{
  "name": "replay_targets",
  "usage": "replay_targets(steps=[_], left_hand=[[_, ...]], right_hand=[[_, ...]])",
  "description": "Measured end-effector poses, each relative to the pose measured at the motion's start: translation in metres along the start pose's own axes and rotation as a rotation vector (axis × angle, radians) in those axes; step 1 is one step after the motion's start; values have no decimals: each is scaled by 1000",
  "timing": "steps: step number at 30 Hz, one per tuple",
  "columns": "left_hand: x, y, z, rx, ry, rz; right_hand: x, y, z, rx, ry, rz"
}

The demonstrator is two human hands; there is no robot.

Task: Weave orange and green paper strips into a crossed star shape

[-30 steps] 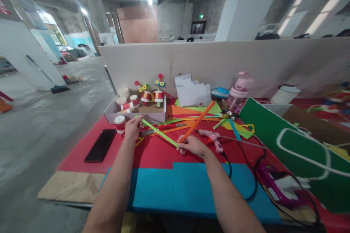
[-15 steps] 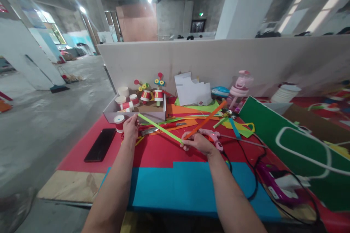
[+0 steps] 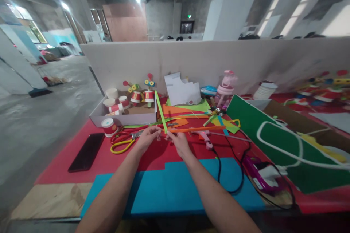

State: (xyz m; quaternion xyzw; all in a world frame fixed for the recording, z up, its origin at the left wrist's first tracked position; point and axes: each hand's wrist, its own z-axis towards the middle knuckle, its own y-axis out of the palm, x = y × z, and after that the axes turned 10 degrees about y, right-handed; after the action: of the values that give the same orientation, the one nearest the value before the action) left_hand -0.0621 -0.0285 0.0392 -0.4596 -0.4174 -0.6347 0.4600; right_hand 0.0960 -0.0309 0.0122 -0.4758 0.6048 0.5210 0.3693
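Note:
A lime-green paper strip (image 3: 161, 112) and an orange paper strip (image 3: 197, 129) meet at one end, forming a corner between my hands. My right hand (image 3: 179, 142) pinches that corner between thumb and finger. Right beside it, my left hand (image 3: 147, 139) has its fingers closed at the same corner, on the end of the orange strip as far as I can see. The green strip points away from me and the orange one points right. Behind the orange strip lies a pink glue gun (image 3: 206, 139). Yellow-handled scissors (image 3: 123, 146) rest left of my left hand.
A shallow box (image 3: 133, 119) with paper-cup figures stands at the back left. A paper cup (image 3: 109, 127) and a phone (image 3: 86, 152) are before it. Blue sheets (image 3: 175, 189) cover the front edge. A black cord runs to a purple power strip (image 3: 259, 176) near a green board (image 3: 290, 153).
My left hand has left the green strip's far end and come right to the corner. The green strip has swung to point away; the orange one has swung down to the right.

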Motion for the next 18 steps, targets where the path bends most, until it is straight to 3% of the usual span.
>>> replay_targets(steps=[6, 11, 18], left_hand=[[-6, 8, -2, -54, -14, -21], [-13, 9, -1, 6, -10, -10], [-17, 8, -1, 90, -47, -34]], right_hand=[[4, -1, 3, 15, -90, -160], [4, -1, 3, 5, -128, -217], [3, 0, 3, -73, -12, -79]])
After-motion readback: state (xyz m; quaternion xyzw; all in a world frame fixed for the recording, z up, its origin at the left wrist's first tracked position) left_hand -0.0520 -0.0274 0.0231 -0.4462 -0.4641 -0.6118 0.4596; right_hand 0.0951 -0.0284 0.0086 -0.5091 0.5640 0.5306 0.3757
